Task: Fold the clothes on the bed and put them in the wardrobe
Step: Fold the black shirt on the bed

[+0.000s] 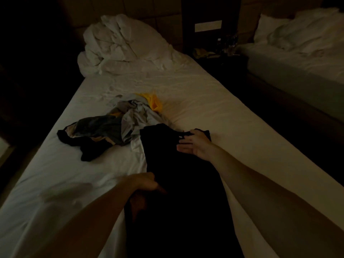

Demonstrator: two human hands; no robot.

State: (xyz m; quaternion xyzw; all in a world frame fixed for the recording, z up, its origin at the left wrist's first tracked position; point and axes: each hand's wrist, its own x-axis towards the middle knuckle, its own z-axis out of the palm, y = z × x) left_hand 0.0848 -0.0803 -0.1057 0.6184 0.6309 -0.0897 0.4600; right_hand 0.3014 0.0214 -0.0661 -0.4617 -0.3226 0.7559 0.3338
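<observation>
The room is dim, and the person is leaning over the bed (214,101), both bare arms reaching out across the white sheet.

Farthest to the left, a heap of unfolded clothes (111,127) is lying in a crumpled pile on the sheet: dark and patterned cloth at its left end, pale grey cloth in the middle, and a yellow piece (153,102) poking out at the far side. Beyond it, at the head of the bed, a bunched white duvet (119,45) is sitting in a mound.

Next, the left hand (147,182) is resting at the left edge of a long black garment (178,174), its fingers curling down onto that edge; the light is too poor to say for certain whether they are pinching the cloth or only pressing on it. The black garment is lying stretched lengthwise down the middle of the bed, its far end just touching the pale cloth of the heap.

To the right, the right hand (194,144) is lying on the far right corner of the garment, fingers straight and spread slightly, pressing flat on the cloth.

Farther right, across a dark gap, a second bed (290,71) with rumpled white bedding is standing.
</observation>
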